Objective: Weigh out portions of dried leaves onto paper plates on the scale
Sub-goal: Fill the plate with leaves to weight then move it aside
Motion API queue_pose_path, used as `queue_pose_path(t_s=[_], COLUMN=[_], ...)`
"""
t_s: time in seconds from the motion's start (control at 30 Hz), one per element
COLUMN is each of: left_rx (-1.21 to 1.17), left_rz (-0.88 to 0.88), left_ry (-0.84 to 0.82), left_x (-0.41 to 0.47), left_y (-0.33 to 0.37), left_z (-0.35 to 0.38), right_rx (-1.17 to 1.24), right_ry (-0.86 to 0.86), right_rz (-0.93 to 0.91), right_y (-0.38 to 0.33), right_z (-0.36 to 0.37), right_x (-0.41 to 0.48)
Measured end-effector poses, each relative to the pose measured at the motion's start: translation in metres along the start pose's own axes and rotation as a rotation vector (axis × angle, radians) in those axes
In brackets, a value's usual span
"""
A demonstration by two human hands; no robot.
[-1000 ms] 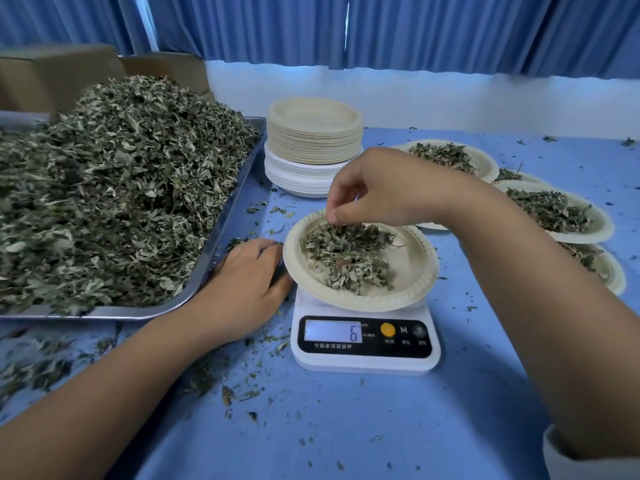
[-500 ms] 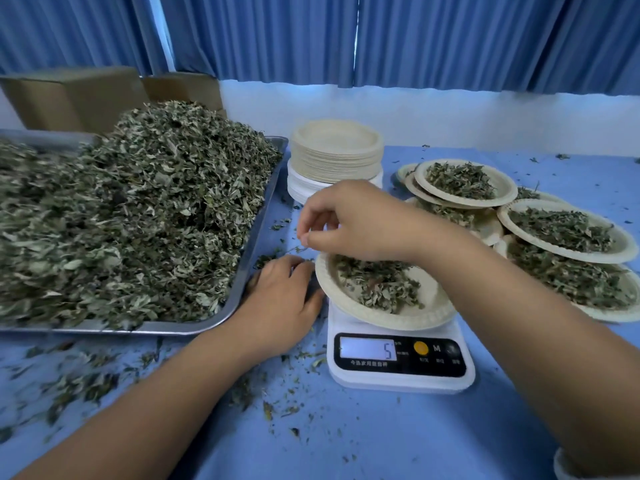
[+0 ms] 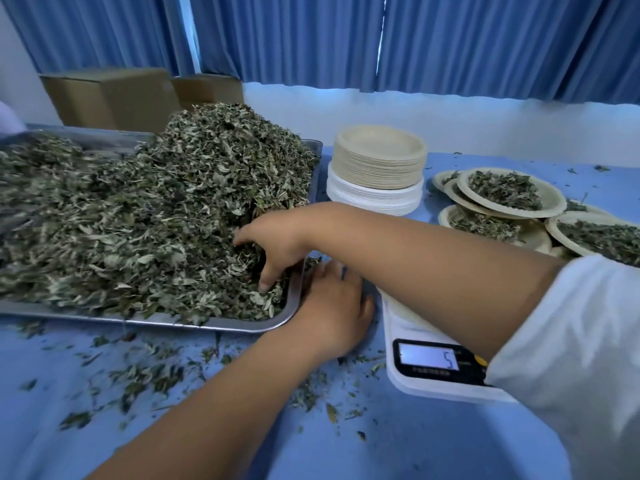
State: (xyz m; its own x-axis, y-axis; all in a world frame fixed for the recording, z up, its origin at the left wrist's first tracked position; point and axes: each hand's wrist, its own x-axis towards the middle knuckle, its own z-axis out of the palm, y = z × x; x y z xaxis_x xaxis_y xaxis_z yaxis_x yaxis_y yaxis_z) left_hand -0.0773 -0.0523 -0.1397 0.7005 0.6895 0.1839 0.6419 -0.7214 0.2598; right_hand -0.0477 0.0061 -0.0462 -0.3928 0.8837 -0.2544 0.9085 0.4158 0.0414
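**Head view, one moment of the weighing.** The right hand (image 3: 273, 249) reaches across the body into the near right corner of the metal tray (image 3: 207, 324). Its fingers are bent downward and spread, with the tips sunk in the dried leaves (image 3: 156, 216). I cannot tell whether they have closed on any of them. The leaves are heaped high across the tray, which lies along the left side of the table (image 3: 415, 445).

The left hand (image 3: 332, 306) rests palm down on the table between the tray's right edge and the scale (image 3: 433, 375). Its fingers are relaxed and hold nothing. The scale stands near the table's front edge, and I read a 5 on its display. The right forearm crosses over its platform and hides whatever lies on it.

Behind the scale, toward the back edge, stands a stack of paper plates (image 3: 379, 157), tan ones on top of white ones. At the right edge several filled plates (image 3: 509, 192) overlap one another, each carrying a portion of leaves. Loose leaf fragments (image 3: 145, 375) litter the table in front of the tray. Two cardboard boxes (image 3: 110, 95) stand behind the tray, in front of blue curtains (image 3: 311, 36).
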Motion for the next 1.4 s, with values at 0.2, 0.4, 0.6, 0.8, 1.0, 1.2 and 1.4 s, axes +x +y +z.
queue_pose_path(t_s=[0.2,0.4,0.6,0.8,1.0,1.2,1.4], left_rx=[0.021,0.037,-0.02,-0.007,0.038,-0.055,-0.041], left_rz=[-0.005,0.019,-0.002,0.0,0.001,-0.025,-0.061], left_ry=[0.0,0.044,0.006,0.007,0.032,0.014,-0.035], left_x=[0.0,-0.001,-0.003,-0.005,-0.006,-0.009,-0.007], left_y=[0.002,0.0,0.003,0.005,0.005,0.009,0.011], left_z=[0.0,0.002,-0.002,-0.005,-0.002,-0.008,-0.011], right_rx=[0.102,0.229,0.351,0.359,0.757,1.338,1.734], right_ry=[0.088,0.05,0.128,0.234,0.347,0.427,0.472], right_rz=[-0.03,-0.05,-0.09,-0.09,-0.057,-0.006,0.001], right_y=[0.001,0.003,-0.012,-0.01,0.005,0.023,0.062], right_z=[0.008,0.002,0.003,0.009,-0.012,-0.019,-0.016], right_x=[0.008,0.002,0.004,0.003,-0.021,-0.047,-0.113])
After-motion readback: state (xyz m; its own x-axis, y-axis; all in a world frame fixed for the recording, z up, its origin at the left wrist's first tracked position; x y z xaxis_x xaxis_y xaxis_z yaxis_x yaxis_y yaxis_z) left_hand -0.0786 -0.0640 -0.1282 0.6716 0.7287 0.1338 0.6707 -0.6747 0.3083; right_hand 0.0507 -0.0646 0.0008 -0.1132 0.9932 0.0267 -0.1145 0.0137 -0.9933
